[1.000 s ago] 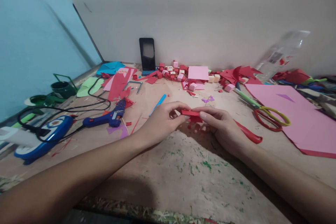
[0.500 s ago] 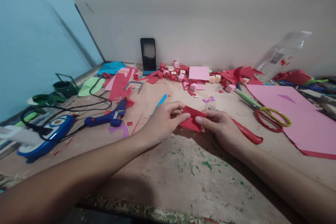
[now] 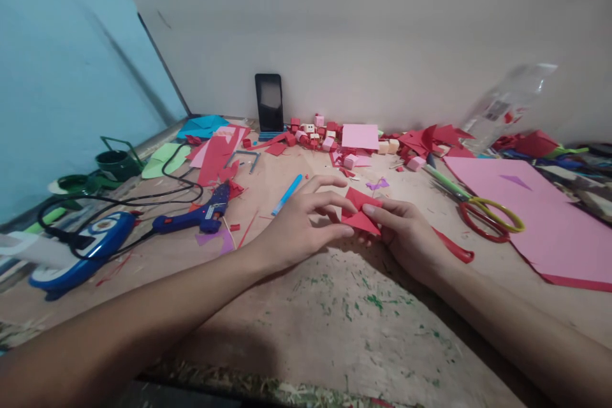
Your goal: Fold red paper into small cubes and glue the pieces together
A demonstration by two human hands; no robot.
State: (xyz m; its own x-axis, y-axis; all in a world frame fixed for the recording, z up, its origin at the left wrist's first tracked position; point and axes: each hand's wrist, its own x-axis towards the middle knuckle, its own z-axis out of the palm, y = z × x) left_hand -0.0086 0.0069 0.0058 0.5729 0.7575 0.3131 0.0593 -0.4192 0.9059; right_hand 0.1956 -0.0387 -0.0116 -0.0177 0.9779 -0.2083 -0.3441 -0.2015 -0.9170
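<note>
Hands [image 3: 414, 233] at edges of red paper [image 3: 362, 221]

Paper [image 3: 362, 221] in right hand [image 3: 406, 229], glue gun [image 3: 205, 215] left, scissors [image 3: 466, 197] right, phone [image 3: 269, 102] behind

1. A dark phone [image 3: 269, 102] stands upright by the pale wall [image 3: 358, 32].
2. Small red and pink cubes [image 3: 319, 122] cluster right of it.
3. A clear bottle [image 3: 502, 108] tilts farther right.
4. Scissors [image 3: 502, 207] with red and yellow handles lie at a large pink sheet's [image 3: 564, 229] edge.
5. A blue glue gun [image 3: 209, 213] lies near a blue-and-white casing [image 3: 118, 229].
</note>
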